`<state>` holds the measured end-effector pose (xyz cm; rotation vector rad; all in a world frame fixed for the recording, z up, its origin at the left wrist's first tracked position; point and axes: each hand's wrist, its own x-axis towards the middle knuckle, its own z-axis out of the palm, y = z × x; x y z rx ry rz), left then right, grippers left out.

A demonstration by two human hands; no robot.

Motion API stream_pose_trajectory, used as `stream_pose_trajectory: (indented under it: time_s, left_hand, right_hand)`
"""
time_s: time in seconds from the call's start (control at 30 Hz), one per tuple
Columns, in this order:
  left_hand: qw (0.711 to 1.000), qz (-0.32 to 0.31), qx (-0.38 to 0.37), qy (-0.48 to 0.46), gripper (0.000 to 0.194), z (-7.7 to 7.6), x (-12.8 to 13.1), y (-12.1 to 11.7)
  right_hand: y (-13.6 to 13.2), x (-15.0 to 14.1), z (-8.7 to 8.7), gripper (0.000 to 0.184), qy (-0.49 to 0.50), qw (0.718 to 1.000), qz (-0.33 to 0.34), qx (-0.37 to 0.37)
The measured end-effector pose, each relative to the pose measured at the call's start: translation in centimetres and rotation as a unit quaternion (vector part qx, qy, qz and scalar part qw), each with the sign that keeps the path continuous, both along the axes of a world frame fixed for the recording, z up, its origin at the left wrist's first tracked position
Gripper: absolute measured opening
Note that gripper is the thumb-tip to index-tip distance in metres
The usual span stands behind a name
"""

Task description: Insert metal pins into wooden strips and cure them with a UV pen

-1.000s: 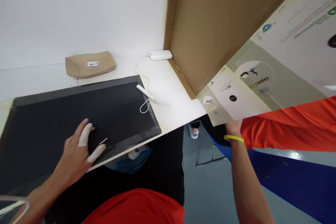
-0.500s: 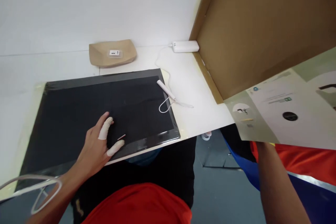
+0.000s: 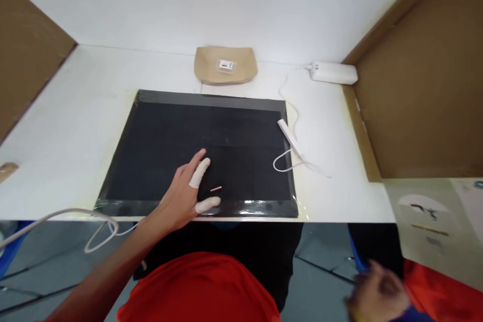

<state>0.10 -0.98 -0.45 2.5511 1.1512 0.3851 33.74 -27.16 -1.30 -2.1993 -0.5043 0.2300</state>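
Note:
My left hand point(image 3: 183, 191) rests on a black mat point(image 3: 158, 146), its fingers spread. Pale finger cots cover the thumb and index finger. Between those two tips lies a thin, short reddish-white strip point(image 3: 216, 189) on the mat, apart from the fingers. My right hand point(image 3: 381, 292) is off the table at the lower right, smeared by motion, so its fingers and anything in them cannot be made out. A slim white stick-shaped device point(image 3: 289, 137) with a looped white cable lies across the mat's right edge.
Behind the mat, a brown paper tray point(image 3: 204, 68) holds a small clear case point(image 3: 226, 65). A white power-bank-like block point(image 3: 334, 73) stands by the right cardboard wall point(image 3: 422, 90). Another cardboard wall point(image 3: 30, 50) is at left. A white cable point(image 3: 68, 211) crosses near my left forearm.
The view has turned left, so the table appears shifted right. My right hand has come out from behind the printed panel and moved down. My left hand stays on the mat beside the strip.

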Motion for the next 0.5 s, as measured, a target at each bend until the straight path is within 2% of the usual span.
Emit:
stream_pose_trajectory:
  time_s: [0.1, 0.13, 0.17, 0.23, 0.27, 0.33, 0.4, 0.5]
  left_hand:
    - [0.999, -0.011, 0.001, -0.034, 0.091, 0.0, 0.0, 0.1]
    - [0.998, -0.013, 0.003, -0.057, 0.09, 0.0, 0.0, 0.1]
    - [0.996, -0.014, 0.006, -0.085, 0.088, 0.0, -0.1, 0.2]
    - [0.988, -0.007, 0.019, -0.151, 0.081, 0.1, -0.3, 0.1]
    - [0.983, 0.0, 0.034, -0.179, 0.077, 0.3, -0.6, -0.2]
    - [0.973, 0.01, 0.083, -0.215, 0.075, 0.5, -1.3, -1.6]
    - [0.965, 0.002, 0.133, -0.225, 0.078, 0.8, -2.4, -4.0]
    - [0.967, -0.01, 0.122, -0.226, 0.081, 1.0, -4.2, -9.0]
  right_hand:
    - [0.4, -7.4, -1.3, 0.024, -0.009, 0.999, 0.021, 0.027]
    - [1.5, -9.5, -1.1, 0.014, -0.057, 0.994, 0.065, 0.066]
    - [3.3, -11.3, -0.7, 0.009, -0.113, 0.976, 0.152, 0.104]
    - [8.4, -13.2, 0.8, 0.021, -0.189, 0.912, 0.353, 0.094]
    - [11.3, -13.5, 1.6, 0.027, -0.22, 0.876, 0.424, 0.074]
    - [16.6, -13.2, 2.9, 0.036, -0.287, 0.781, 0.554, 0.023]
    - [20.3, -12.6, 3.7, 0.032, -0.354, 0.706, 0.613, -0.002]
    - [22.4, -12.2, 4.1, 0.021, -0.413, 0.605, 0.681, -0.003]
